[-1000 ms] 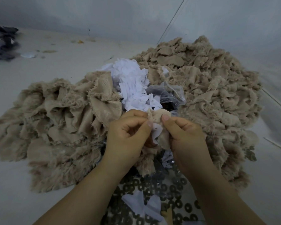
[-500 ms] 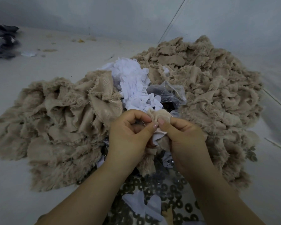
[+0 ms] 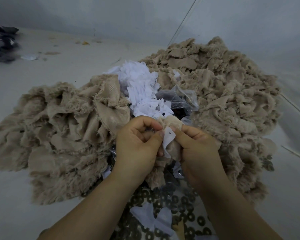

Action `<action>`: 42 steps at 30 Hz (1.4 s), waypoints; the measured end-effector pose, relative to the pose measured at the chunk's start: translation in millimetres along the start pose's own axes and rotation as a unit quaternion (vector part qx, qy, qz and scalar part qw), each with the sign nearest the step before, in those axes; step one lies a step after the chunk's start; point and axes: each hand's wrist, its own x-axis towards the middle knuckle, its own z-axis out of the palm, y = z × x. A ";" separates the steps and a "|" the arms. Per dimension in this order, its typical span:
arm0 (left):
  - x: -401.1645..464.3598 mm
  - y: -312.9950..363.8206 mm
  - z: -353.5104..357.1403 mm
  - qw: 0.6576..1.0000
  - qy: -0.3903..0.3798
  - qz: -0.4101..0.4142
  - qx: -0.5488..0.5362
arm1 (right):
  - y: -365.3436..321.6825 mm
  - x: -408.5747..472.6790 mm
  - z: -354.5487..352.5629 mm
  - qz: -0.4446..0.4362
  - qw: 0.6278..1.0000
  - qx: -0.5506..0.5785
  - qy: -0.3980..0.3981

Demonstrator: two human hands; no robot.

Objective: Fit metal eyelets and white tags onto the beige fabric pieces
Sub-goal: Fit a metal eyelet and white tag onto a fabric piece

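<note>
Both hands meet over the middle of the floor (image 3: 42,80), fingers curled. My left hand (image 3: 137,144) pinches thumb against forefinger at the edge of a white tag (image 3: 168,137); whether an eyelet sits under those fingertips I cannot tell. My right hand (image 3: 197,149) grips a small beige fabric piece (image 3: 173,148), thumb pressing the tag flat against it. The tag has one small dark hole near its top and hangs folded down over the fabric between the two thumbs.

Just behind the hands lies a heap of white tags (image 3: 142,90), and touching its right side a crumpled clear plastic bag (image 3: 178,99). A large pile of beige fabric (image 3: 62,129) lies left of the hands, and a second beige pile (image 3: 229,94) lies right and behind, reaching toward the wall (image 3: 128,16). The two piles nearly close around the tags and the bag.

Below my wrists, toward the near edge of the floor, dark metal eyelets (image 3: 185,205) lie scattered in a dense layer, ring-shaped, with a few loose white tags (image 3: 154,219) on top of them. More eyelets (image 3: 268,163) show at the right fringe of the second pile.

At the far left edge of the floor sits a dark bundle of cloth (image 3: 2,42), well apart from everything else.
</note>
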 end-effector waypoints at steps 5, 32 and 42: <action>-0.2 -1.6 -0.5 1.000 0.007 0.001 -0.007 | -2.4 -1.7 2.5 -0.044 0.998 -0.040 0.012; 0.6 -11.1 -2.3 0.992 -0.003 0.079 0.098 | -4.4 -3.0 7.1 -0.104 0.981 -0.154 0.054; 2.6 -14.3 -4.0 0.954 0.005 0.188 0.235 | -5.0 -4.0 6.2 -0.113 0.973 -0.193 0.054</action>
